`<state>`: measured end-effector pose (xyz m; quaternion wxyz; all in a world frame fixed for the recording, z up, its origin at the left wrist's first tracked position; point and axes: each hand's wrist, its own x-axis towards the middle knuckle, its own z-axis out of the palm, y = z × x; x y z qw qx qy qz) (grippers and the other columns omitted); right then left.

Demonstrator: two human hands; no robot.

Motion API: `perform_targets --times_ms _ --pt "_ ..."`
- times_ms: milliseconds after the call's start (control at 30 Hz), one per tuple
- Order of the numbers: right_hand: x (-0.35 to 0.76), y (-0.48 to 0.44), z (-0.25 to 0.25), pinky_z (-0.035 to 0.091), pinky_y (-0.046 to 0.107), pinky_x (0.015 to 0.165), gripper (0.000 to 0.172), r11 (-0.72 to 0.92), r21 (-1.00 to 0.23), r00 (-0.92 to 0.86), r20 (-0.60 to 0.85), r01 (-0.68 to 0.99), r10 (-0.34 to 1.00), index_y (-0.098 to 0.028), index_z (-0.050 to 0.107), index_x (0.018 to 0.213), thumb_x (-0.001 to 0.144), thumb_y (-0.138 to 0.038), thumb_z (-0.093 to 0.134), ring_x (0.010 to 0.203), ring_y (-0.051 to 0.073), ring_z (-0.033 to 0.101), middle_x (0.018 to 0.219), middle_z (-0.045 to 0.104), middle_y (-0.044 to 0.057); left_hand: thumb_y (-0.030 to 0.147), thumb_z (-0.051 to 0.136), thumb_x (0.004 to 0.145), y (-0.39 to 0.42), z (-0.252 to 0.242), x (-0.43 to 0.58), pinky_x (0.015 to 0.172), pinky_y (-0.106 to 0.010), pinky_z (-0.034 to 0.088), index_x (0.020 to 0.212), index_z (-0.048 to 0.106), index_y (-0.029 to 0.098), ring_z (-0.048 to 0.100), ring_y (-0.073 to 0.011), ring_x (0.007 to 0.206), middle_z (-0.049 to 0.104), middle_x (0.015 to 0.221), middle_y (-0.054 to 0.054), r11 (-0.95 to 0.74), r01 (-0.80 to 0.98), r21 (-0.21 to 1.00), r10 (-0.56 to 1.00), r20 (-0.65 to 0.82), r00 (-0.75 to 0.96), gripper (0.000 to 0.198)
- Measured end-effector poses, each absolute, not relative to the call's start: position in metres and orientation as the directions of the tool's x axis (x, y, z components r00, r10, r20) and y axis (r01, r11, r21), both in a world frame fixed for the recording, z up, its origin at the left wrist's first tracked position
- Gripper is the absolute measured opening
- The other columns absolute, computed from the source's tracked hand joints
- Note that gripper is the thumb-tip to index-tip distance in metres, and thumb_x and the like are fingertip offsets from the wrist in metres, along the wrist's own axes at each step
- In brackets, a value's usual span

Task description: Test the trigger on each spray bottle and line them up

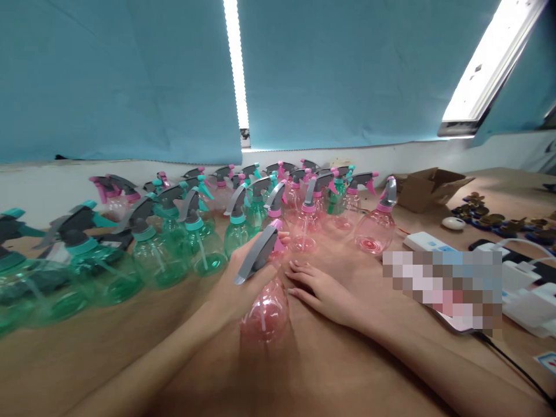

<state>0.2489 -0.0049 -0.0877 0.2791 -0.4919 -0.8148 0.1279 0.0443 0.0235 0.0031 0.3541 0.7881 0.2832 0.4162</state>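
Note:
My left hand (237, 284) is wrapped round the neck of a pink spray bottle (266, 313) that stands on the brown table (130, 347) in front of me. Its grey trigger head (257, 255) with a pink nozzle points to the left. My right hand (319, 288) lies flat on the table just right of that bottle, fingers stretched out and holding nothing. Behind both hands stand several more spray bottles, green ones (200, 243) to the left and pink ones (376, 229) to the right.
An open cardboard box (428, 188) sits at the back right. White devices (521, 289) with cables, a white oval object (453, 223) and small dark parts (490, 220) lie on the right. Blue curtains (130, 75) hang behind the table.

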Motion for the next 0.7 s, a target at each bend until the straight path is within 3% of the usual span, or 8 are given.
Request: perform_targets --times_ms 200,433,700 --pt "0.2487 -0.0055 -0.0864 0.034 0.05 0.114 0.042 0.48 -0.484 -0.362 0.321 0.732 0.875 -0.02 0.056 0.135 0.097 -0.036 0.051 0.135 0.028 0.044 0.142 0.053 0.011 0.019 0.051 0.087 0.0234 0.0049 0.0438 0.054 -0.027 0.038 0.118 0.06 0.027 0.045 -0.0132 0.057 0.057 0.073 0.002 -0.569 0.163 0.806 0.744 0.42 0.52 0.033" --pt "0.2496 -0.0055 -0.0893 0.033 0.051 0.114 0.042 0.477 -0.485 -0.361 0.317 0.733 0.877 -0.017 0.057 0.134 0.097 -0.036 0.05 0.136 0.028 0.043 0.143 0.051 0.013 0.02 0.057 0.084 0.0227 0.0077 0.0436 0.056 -0.028 0.042 0.097 0.063 0.023 0.05 -0.0145 0.062 0.059 0.076 0.001 -0.596 0.193 0.78 0.742 0.442 0.505 0.015" --pt "0.2503 -0.0051 -0.0906 0.032 0.052 0.114 0.042 0.477 -0.501 -0.357 0.32 0.722 0.878 -0.017 0.057 0.134 0.096 -0.037 0.051 0.136 0.028 0.043 0.143 0.051 0.013 0.025 0.058 0.085 0.0228 0.0126 0.0442 0.06 -0.028 0.042 0.093 0.058 0.023 0.052 -0.0158 0.068 0.055 0.077 0.002 -0.581 0.204 0.788 0.741 0.408 0.534 0.008"
